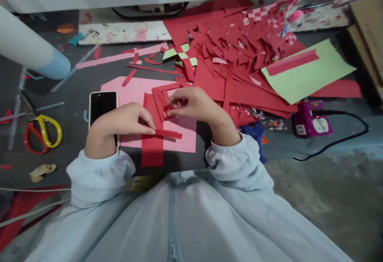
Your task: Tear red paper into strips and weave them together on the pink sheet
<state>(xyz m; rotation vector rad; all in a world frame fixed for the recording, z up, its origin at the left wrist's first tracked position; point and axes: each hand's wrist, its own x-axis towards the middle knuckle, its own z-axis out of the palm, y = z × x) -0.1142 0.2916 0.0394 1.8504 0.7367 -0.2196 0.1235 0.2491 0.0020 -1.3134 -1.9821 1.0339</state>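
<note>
My left hand point(131, 120) pinches one end of a narrow red paper strip point(169, 133), which points right above the pink paper sheet point(182, 140). Farther up the sheet, my right hand point(191, 104) has its fingers closed by a frame of folded red paper strips point(158, 98); whether a small piece sits between the fingertips I cannot make out. A wider red paper strip point(152, 154) lies across the pink sheet and reaches past its near edge. Under my left wrist a phone point(103, 104) with a dark screen is partly covered.
Scissors point(43, 134) with red and yellow handles lie at left, near a white and blue cylinder point(54, 62). Red paper pieces point(233, 46) are heaped behind my hands. Green paper point(311, 70) and a purple box point(312, 120) with a black cable are at right.
</note>
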